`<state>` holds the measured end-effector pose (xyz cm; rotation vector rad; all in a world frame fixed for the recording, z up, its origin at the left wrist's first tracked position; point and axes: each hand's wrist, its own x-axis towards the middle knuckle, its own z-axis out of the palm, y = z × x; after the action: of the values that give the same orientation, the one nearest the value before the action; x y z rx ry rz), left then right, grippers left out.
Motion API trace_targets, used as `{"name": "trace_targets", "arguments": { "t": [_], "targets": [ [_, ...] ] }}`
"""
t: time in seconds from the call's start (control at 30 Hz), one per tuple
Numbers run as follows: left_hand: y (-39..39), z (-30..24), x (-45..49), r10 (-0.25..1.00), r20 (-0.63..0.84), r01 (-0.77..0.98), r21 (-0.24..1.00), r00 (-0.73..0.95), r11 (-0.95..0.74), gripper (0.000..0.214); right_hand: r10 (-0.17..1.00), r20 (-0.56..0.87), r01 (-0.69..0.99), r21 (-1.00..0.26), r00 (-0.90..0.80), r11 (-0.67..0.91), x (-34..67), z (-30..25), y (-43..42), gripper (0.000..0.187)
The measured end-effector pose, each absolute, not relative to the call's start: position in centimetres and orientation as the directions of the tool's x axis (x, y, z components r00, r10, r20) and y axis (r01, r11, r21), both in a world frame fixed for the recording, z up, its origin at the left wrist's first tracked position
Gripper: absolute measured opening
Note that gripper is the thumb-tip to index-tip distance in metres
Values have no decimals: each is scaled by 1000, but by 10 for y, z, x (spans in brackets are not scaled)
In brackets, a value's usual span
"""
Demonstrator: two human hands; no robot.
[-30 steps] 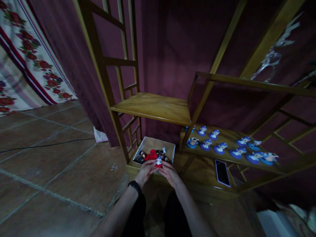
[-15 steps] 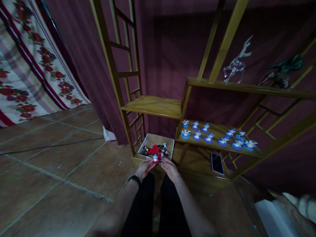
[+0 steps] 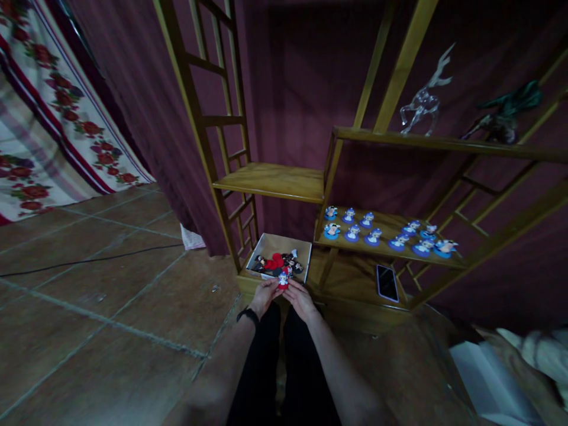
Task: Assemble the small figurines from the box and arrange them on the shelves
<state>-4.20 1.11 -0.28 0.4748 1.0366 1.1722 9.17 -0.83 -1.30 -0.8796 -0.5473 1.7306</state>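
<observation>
Between my left hand (image 3: 265, 294) and my right hand (image 3: 300, 297) is a small figurine (image 3: 283, 280) with blue hair, a white body and a red base. The fingers of both hands close on its base from either side. It is upright, just in front of a white open box (image 3: 306, 251). Inside that box lie several red and black figurines (image 3: 277, 261) in a loose heap. On the shelf to the right stand several similar figurines (image 3: 352, 232) on purple and blue bases.
A wooden display rack (image 3: 275, 180) stands in front of me. A phone (image 3: 387, 283) lies on its lowest board. Higher up are a clear deer ornament (image 3: 422, 106) and a dark green statuette (image 3: 506, 115). A white box (image 3: 492, 378) is on the floor at right.
My hands have drawn together around the figurine, and the right fingers now meet its base. The figurine has shifted slightly to the right. The whole view has tilted a little.
</observation>
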Motion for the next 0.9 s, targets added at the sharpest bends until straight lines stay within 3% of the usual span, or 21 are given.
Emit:
{"name": "trace_targets", "arguments": {
  "t": [0.5,0.9],
  "targets": [
    [3,-11,-20,913,-406,-579,737,32,349,7,956,-293,-424,-868,18,-258,103,-11,-1,46],
    [-2,-6,-20,921,-386,-526,774,52,354,6,961,-272,-422,-878,52,-226,104,-17,-4,38]
  ]
}}
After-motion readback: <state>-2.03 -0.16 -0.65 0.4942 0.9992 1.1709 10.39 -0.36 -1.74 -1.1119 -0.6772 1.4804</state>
